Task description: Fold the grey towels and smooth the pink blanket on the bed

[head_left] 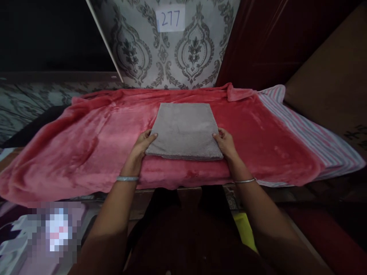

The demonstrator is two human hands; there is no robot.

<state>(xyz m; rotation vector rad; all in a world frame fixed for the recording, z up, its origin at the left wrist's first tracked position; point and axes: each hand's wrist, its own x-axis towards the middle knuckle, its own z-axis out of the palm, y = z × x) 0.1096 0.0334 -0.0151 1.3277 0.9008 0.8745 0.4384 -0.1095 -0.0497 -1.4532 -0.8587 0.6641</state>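
Note:
A grey folded cloth (185,130), soft and towel-like, lies flat in a neat rectangle in the middle of the red blanket (252,152). My left hand (142,143) grips its left side, thumb on top and fingers underneath. On the opposite side my right hand (226,142) holds the cloth the same way, its thumb resting near the edge. Layers show along the near edge of the cloth. Most fingertips are hidden beneath it.
Under the blanket a striped sheet (312,141) shows at the right. Patterned wallpaper (163,53) with a paper numbered 277 (171,18) is behind. A dark screen (54,38) hangs upper left; a brown panel (329,76) stands right. Something yellow (245,231) is below.

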